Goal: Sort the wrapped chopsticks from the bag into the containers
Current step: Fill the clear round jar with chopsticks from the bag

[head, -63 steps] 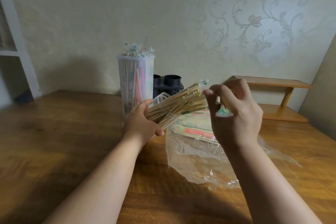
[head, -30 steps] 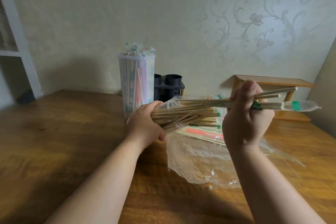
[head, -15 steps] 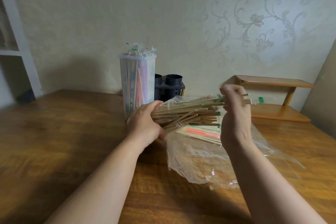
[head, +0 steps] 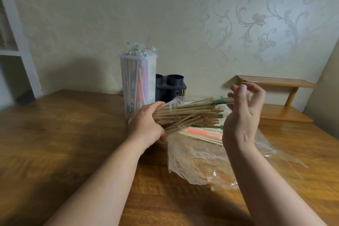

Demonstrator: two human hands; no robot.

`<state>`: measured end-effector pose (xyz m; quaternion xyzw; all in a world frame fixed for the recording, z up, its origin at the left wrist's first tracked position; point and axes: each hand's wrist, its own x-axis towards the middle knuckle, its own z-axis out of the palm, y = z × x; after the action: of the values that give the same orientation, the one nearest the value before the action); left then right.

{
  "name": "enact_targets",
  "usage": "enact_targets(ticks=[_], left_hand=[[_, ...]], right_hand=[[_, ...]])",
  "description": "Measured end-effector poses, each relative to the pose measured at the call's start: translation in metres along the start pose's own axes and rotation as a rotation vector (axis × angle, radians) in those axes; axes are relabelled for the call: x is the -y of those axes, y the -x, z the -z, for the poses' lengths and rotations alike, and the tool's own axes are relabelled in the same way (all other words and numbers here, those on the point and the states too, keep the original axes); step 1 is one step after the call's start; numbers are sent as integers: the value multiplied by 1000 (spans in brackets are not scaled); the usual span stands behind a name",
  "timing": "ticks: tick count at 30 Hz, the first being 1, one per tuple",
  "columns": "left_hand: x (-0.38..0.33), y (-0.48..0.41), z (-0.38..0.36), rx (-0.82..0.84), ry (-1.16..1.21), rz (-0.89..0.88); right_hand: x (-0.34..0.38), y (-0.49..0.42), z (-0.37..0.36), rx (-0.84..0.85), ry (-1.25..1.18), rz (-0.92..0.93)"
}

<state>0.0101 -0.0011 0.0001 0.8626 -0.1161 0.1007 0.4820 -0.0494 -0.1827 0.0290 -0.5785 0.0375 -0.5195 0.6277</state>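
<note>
Near ends of the chopstick bundle hidden inside the left hand, black holder partly behind the clear container, white shelf cut off at left edge, right hand fingertips blurred, perhaps pinching one wrapper.

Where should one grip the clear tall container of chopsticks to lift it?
Grip the clear tall container around its mid wall, hand coming from its open left side: wrappers stick out of its top and the black holder stands close on its right.

Wooden table — bag, containers, small shelf.
</note>
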Motion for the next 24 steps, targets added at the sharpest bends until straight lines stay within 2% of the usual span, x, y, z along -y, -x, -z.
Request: enact_targets(ticks=[4, 7, 13, 18, 24], left_hand=[[1, -1, 0, 4, -14, -13], [3, -3, 0, 15, -48, -32], [7, -4, 2, 66, -114, -81], [9, -5, 0, 79, -282, -206], [10, -6, -1, 32, -310, -219]], right_hand=[[-1, -1, -2, 211, 250, 1], [0, -1, -2, 348, 280, -94], [5, 1, -2, 409, 236, -169], [-5, 1, -3, 461, 279, -163], [-16, -3, -1, 638, 623, -17]])
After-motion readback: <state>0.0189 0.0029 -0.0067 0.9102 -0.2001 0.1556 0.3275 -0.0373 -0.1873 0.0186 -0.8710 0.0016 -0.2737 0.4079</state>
